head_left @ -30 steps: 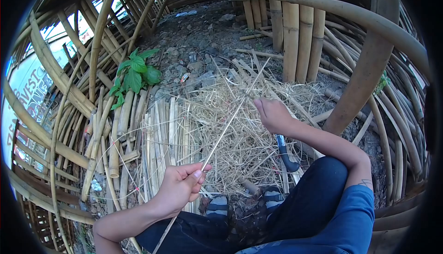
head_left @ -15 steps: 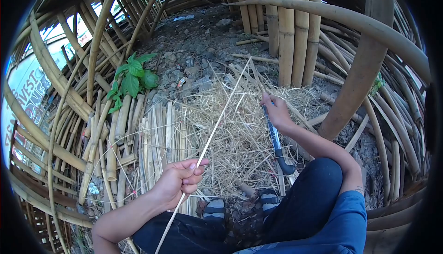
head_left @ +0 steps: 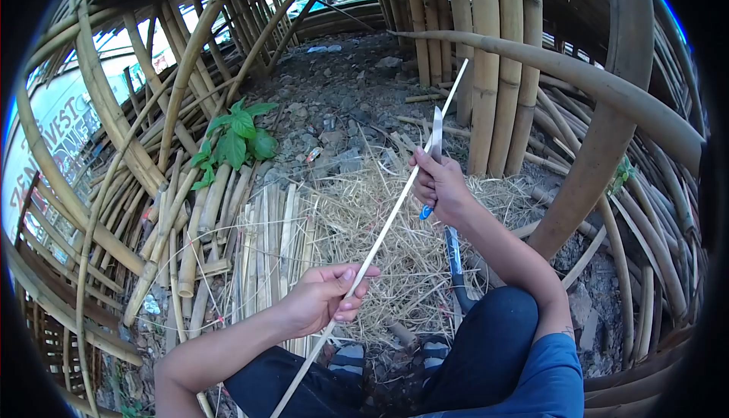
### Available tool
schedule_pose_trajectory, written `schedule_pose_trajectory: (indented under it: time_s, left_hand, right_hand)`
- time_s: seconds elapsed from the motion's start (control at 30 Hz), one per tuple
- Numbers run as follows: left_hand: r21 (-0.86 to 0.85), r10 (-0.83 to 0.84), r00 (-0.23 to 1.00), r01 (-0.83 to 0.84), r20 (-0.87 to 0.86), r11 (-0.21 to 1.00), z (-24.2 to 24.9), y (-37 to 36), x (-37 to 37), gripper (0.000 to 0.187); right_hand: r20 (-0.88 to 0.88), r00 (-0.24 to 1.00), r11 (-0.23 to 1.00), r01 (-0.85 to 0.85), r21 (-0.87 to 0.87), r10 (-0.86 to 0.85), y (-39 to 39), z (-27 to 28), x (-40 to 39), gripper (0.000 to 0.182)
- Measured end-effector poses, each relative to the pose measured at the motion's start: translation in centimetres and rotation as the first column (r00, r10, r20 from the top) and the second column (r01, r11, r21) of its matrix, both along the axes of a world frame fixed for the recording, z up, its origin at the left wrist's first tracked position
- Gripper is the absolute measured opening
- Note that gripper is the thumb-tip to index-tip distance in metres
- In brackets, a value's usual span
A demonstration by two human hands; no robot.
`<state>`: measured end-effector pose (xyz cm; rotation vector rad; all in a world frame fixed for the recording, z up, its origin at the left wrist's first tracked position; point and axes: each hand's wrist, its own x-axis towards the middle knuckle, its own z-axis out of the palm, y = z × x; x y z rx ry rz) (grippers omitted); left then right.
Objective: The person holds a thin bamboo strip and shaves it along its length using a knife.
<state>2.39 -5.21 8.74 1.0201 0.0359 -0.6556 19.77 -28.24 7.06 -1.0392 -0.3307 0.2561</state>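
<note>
A long, thin bamboo strip (head_left: 380,239) slants across the view, from over my left leg up to the right. My left hand (head_left: 328,296) is closed around its lower half, thumb on top. In my right hand (head_left: 444,184) is a knife (head_left: 437,131), its blade pointing up and lying close along the strip's upper part. A bit of the knife's blue handle shows below the fist; the rest is hidden by the fingers. My right thumb is right at the strip. Under my right forearm lies a blue and black tool with a curved end (head_left: 456,266), partly behind my knee.
Pale shavings (head_left: 402,266) cover the ground before my feet. Split bamboo slats (head_left: 267,228) lie to their left, by a green plant (head_left: 237,135). Thick upright poles (head_left: 486,91) and a bent pole (head_left: 585,61) stand or reach across at right.
My right hand has risen slightly, bringing the knife blade plainly into view beside the strip. The strip's upper end has shifted right, and my left hand has moved a little right and down.
</note>
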Motion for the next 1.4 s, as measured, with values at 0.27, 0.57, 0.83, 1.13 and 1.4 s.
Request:
schedule_pose_trajectory:
  time_s: [0.27,0.57,0.83,1.13,1.4]
  left_hand:
    - [-0.117,0.313,0.877,-0.291,0.363,0.95,4.7,-0.1,-2.0,0.03]
    - [-0.269,0.687,0.565,-0.648,0.457,0.712,10.3,2.0,7.2,0.023]
    - [-0.395,0.848,0.314,-0.779,0.427,0.488,8.0,2.8,9.3,0.023]
    - [-0.151,-0.55,-0.282,-0.951,0.786,0.271,0.5,8.9,9.2,0.03]
    - [0.673,-0.729,0.447,-0.739,0.518,0.025,-5.4,10.7,9.7,0.094]
  right_hand:
    - [0.06,0.991,0.973,-0.103,-0.209,0.118,1.2,2.7,-5.5,0.037]
    - [0.576,0.723,0.767,0.1,-0.634,0.382,3.7,1.7,-7.8,0.069]
    - [0.336,0.828,0.548,0.043,-0.836,0.448,3.7,1.3,-6.4,0.038]
    - [0.641,0.5,-0.011,0.793,-0.609,0.582,-3.6,-7.4,1.3,0.007]
    - [0.527,0.524,-0.106,0.77,-0.629,0.669,-6.9,-14.1,3.6,0.009]
